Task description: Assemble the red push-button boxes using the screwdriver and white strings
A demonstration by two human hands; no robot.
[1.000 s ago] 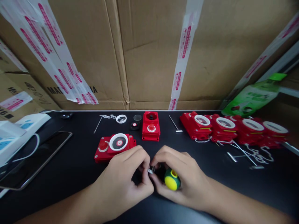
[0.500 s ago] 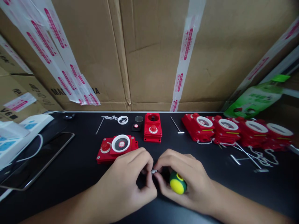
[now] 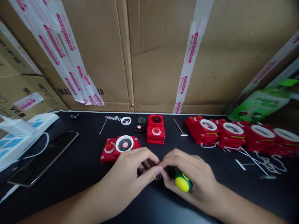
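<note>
My left hand (image 3: 137, 177) is closed, thumb and fingers pinched together around a small metal piece that is mostly hidden. Fingertips of my right hand (image 3: 193, 180) meet it at the same spot. In the right palm rests a screwdriver (image 3: 183, 183) with a rounded yellow and green handle; its shaft is out of sight. Just beyond my left hand lies a red call-point box (image 3: 109, 147) with a white ring (image 3: 124, 143) and a red button. Behind it stands another red box (image 3: 156, 129), its round opening without a white ring.
To the right, several red boxes (image 3: 207, 130) stand in a row, with small metal hammers (image 3: 240, 165) and chains before them. At the back lie a loose white ring (image 3: 126, 120), a clear disc (image 3: 141, 120) and another hammer (image 3: 180, 127). A phone (image 3: 44, 158) and power strip (image 3: 35, 130) occupy the left.
The view has shifted slightly, so everything appears a little further right. My fingertips have come together, covering the small metal piece that showed between them.
</note>
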